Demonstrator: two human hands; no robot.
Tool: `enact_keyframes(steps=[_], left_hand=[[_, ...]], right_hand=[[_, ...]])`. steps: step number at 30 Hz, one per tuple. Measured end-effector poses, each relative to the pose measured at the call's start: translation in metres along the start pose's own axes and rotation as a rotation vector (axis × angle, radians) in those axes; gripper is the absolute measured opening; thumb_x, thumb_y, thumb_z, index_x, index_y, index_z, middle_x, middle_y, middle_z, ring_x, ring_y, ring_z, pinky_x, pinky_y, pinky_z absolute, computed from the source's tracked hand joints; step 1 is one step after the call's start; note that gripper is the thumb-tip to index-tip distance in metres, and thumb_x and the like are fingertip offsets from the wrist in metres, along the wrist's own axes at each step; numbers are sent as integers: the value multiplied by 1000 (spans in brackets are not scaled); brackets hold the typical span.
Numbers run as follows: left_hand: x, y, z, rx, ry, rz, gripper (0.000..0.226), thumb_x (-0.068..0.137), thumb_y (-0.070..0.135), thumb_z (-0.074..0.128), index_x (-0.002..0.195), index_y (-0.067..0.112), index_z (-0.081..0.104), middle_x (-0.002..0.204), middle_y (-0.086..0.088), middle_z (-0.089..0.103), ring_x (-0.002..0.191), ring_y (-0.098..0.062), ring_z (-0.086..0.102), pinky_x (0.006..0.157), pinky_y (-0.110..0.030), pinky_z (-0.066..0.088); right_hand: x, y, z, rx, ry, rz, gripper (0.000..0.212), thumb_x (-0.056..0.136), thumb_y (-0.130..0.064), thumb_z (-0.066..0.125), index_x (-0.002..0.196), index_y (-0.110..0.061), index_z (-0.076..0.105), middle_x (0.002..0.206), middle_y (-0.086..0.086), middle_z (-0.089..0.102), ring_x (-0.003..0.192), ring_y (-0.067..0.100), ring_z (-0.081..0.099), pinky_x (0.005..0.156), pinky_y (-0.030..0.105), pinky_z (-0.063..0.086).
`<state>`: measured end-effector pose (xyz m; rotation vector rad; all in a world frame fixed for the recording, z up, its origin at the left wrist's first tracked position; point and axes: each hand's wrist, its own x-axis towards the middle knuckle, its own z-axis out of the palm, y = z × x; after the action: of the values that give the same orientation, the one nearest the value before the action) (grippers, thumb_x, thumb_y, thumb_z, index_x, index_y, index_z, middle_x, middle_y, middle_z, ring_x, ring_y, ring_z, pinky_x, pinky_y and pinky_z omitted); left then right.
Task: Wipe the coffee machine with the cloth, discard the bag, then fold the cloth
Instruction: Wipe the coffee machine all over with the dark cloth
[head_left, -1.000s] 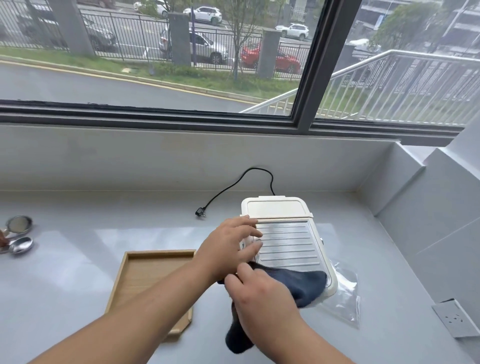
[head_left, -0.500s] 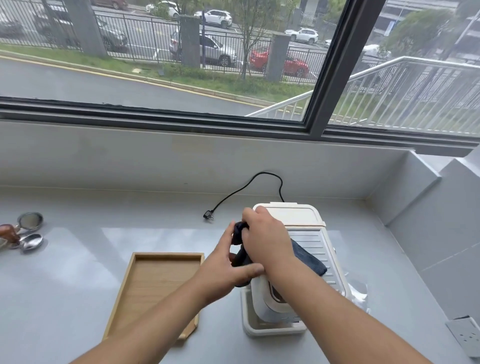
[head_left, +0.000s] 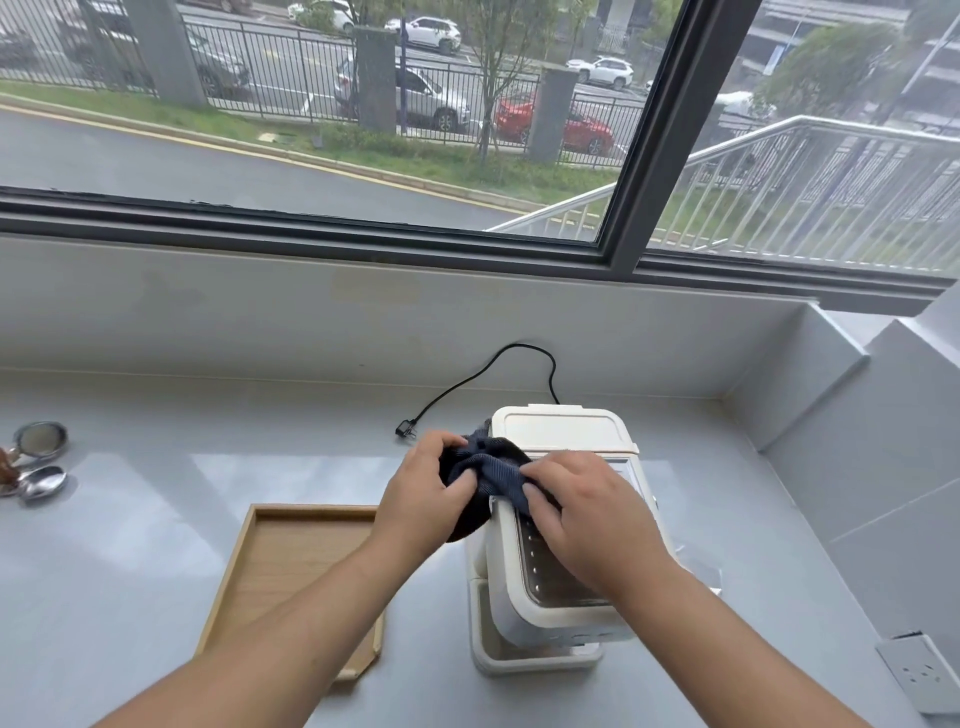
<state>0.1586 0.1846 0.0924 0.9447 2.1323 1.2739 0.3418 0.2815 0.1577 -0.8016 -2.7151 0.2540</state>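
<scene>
A pale grey table (head_left: 130, 545) runs beneath a wide window looking onto a street. Both hands hold a dark blue cloth (head_left: 485, 467) bunched against the upper left edge of a white coffee machine (head_left: 561, 431). The left hand (head_left: 423, 499) has its grip closed around the cloth's left side; the right hand (head_left: 587, 512) presses fingers down on the cloth over the machine's top. A clear bag (head_left: 704, 571) peeks out just right of the machine. A wooden tray (head_left: 291, 556) lies to the left, a black power cord (head_left: 467, 384) behind.
</scene>
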Motion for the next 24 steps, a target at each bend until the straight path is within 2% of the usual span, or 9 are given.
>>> enact_keyframes(steps=[2,4,8,9,12,15,19,21,24], left_hand=[[9,2,4,-12,-17,-31,23,86,37,63,100,49,50,107,17,67,97,-7,65,84,-35,51],[18,5,8,-44,-21,-49,23,89,32,64,98,47,50,104,19,68,95,-4,65,80,-33,50],[34,5,14,-56,11,-80,20,89,33,66,97,45,52,105,15,66,95,-7,64,72,-30,51],[37,5,15,-59,17,-77,20,88,34,68,97,44,53,104,13,66,95,-8,64,71,-28,51],[44,4,17,-127,23,-101,28,87,33,75,99,46,53,100,24,64,91,0,64,71,-21,47],[50,-1,22,-152,-32,-118,44,84,32,74,117,52,52,109,19,65,99,-8,66,86,-30,51],[54,-18,33,-108,-91,-122,38,85,26,69,94,61,59,106,21,70,98,-6,67,80,-24,48],[52,-23,38,-80,-113,-149,29,81,30,63,98,54,61,107,16,71,101,-14,68,87,-31,52],[47,-36,47,-49,-136,-201,37,80,30,54,115,35,64,116,2,72,106,-25,67,98,-41,54]], right_hand=[[-6,0,2,-49,-49,11,26,98,-37,64,119,-24,73,114,-5,72,104,23,64,93,33,51],[-9,-1,3,-76,-124,39,39,100,-50,54,127,-26,69,122,-6,70,110,22,62,97,33,48],[-11,0,4,-32,-200,135,69,98,-70,34,152,-28,48,141,-10,61,131,16,51,108,28,37],[-10,0,4,-30,-204,143,70,97,-72,32,151,-30,47,142,-11,60,132,15,50,107,27,37],[-8,0,2,-69,-215,100,57,96,-71,37,136,-36,59,134,-16,62,124,14,54,101,27,40],[-9,-2,3,-98,-257,79,53,94,-70,44,133,-38,62,134,-16,58,122,16,54,101,28,43],[-11,-3,5,-102,-235,81,49,93,-68,47,128,-39,65,130,-14,59,118,15,55,97,28,45],[-11,-3,5,-104,-231,82,50,93,-69,46,128,-39,64,129,-15,59,117,15,54,95,28,47],[-12,-3,6,-110,-245,82,52,93,-70,42,131,-40,62,129,-16,57,119,14,52,95,27,46]])
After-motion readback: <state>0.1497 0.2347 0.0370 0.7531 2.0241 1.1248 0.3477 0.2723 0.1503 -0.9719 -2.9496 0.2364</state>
